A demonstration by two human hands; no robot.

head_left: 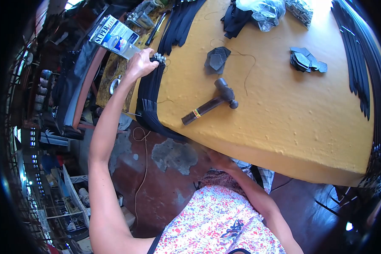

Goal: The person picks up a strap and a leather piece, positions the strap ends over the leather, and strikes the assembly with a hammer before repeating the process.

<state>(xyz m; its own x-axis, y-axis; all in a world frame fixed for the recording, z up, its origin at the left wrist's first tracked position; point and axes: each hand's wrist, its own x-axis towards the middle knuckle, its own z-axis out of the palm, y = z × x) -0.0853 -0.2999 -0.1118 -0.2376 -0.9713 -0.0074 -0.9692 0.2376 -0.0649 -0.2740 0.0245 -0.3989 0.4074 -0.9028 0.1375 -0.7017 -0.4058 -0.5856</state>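
My left hand [140, 64] reaches to the table's left side, its fingers drawn together at a small heap of silvery metal pieces [159, 57]. What sits between the fingertips is too small to make out. The heap lies on a bundle of black straps [149, 86] that hangs over the near edge. My right hand [219, 161] is low beside the table's front edge, dark and blurred, its fingers unclear. A hammer [211, 101] rests on the yellow tabletop [266, 110]. Dark flat pieces lie in two stacks, one behind the hammer [217, 60] and one farther right [307, 60].
A labelled can [115, 36] stands at the back left, near a white tape roll [114, 86]. Plastic bags [264, 12] lie at the far edge. More black straps [353, 63] line the right side. A cord [144, 169] runs along the floor.
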